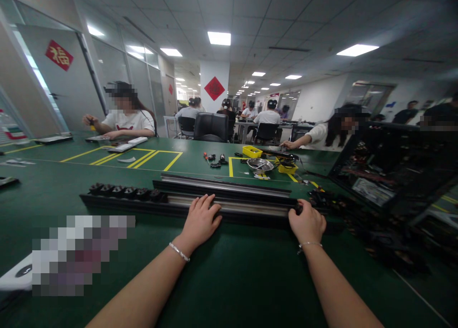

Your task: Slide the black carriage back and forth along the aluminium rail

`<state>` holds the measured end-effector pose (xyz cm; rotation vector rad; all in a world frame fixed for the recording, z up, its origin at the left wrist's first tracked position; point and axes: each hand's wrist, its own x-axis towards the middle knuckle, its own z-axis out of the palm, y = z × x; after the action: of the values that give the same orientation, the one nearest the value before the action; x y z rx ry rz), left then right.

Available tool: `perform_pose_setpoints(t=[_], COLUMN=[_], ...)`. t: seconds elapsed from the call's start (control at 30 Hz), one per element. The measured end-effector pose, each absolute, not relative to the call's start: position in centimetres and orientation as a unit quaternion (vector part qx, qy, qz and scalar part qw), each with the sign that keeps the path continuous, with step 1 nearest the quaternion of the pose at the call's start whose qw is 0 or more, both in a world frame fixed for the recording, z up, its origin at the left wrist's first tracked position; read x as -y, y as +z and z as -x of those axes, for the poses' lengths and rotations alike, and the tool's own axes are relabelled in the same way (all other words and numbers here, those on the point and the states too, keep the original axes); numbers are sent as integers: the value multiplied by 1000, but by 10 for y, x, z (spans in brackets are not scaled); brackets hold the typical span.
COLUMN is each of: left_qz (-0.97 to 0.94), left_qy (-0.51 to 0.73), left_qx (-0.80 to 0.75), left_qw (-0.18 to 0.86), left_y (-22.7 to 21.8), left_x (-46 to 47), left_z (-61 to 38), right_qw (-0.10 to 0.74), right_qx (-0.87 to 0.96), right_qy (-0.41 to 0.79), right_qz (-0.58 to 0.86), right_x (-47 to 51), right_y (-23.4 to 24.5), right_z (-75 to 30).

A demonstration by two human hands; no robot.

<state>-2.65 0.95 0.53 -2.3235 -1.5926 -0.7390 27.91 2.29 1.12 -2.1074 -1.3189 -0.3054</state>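
A long black and silver power strip (229, 200) lies across the green table (232, 280) in front of me, with a row of black sockets (125, 192) at its left end. My left hand (200, 221) rests on the strip's near edge at the middle, fingers stretched flat over the metal rail. My right hand (307, 221) is closed around the strip's right end, fingers curled over its top. Both wrists wear thin bracelets.
An open black computer case (390, 175) stands at the right. A metal bowl (260, 164), yellow bins (252, 151) and small tools (214, 159) lie further back. Other people sit at the table's far side and beyond. A blurred patch covers something at the near left.
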Motion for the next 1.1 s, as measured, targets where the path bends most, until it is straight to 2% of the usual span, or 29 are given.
perform_pose_setpoints(t=[1.1], left_qz=[795], left_qy=[-241], left_qx=[543], left_qw=[126], left_y=[3], left_x=[-11], left_z=[26], right_qw=[350], right_qx=[437], right_qy=[-100], right_qz=[822], right_x=[-28], right_y=[11], right_z=[-308])
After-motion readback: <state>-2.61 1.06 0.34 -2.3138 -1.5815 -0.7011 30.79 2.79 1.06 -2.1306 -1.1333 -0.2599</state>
